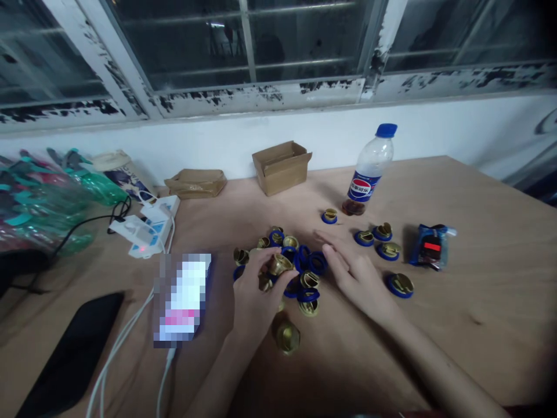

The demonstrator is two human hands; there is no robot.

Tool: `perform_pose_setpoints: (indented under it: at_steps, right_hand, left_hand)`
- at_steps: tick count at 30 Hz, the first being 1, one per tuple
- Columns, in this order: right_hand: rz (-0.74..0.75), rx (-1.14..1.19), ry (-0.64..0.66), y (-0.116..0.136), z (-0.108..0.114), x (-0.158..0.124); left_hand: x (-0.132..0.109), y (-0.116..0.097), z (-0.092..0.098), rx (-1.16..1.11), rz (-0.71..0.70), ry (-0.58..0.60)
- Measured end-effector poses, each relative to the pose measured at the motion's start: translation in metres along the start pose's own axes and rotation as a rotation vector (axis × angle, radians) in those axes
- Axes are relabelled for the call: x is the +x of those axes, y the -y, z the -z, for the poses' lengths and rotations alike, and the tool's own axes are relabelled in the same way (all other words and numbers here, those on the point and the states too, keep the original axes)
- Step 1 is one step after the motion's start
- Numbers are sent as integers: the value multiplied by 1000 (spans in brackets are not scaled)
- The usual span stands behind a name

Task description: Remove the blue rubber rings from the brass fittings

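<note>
The left hand (256, 287) clamps a shiny golden, cup-shaped metal fitting (282, 265) between thumb and fingers, above a heap of smooth blue rings (317, 263) mixed with similar metal pieces on the brown wooden tabletop (483, 261). Apart from it, the right hand (357, 273) lies beside the heap with extended fingers; whether they touch the rings, I cannot tell. A faceted golden metal piece (288, 338) lies nearer the person; round, blue-rimmed golden caps (401, 284) rest farther right.
</note>
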State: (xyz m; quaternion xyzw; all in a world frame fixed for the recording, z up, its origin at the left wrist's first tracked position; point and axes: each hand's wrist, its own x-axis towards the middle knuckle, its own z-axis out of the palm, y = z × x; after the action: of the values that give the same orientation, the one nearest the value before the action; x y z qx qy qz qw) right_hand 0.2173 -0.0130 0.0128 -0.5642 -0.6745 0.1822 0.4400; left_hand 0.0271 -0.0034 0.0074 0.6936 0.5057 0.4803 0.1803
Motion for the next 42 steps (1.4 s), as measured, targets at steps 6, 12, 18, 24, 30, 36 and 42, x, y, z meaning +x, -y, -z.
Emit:
perform_pose_setpoints:
  at_steps: [6,12,18,24,30,36,42]
  right_hand:
    - [-56,-107,154,-5,-3,-1]
    - [-49,-125,56,-11,-3,4]
    - [-151,-225,-108,-28,3,9]
    - [-212,-777,-103,-51,9,7]
    - [-107,-884,-147,-70,18,11]
    - [-79,-831,-201,-79,25,14]
    - [14,-774,-188,-75,25,18]
  left_hand:
    - [0,2,1,81,-27,13]
    - [-1,6,-5,96,-172,31]
    - [-6,7,-9,163,-191,112]
    - [-8,6,-7,242,-235,290]
    - [-7,11,-8,301,-286,314]
    - [-8,12,-9,333,-312,346]
    - [-7,12,-9,342,-353,331]
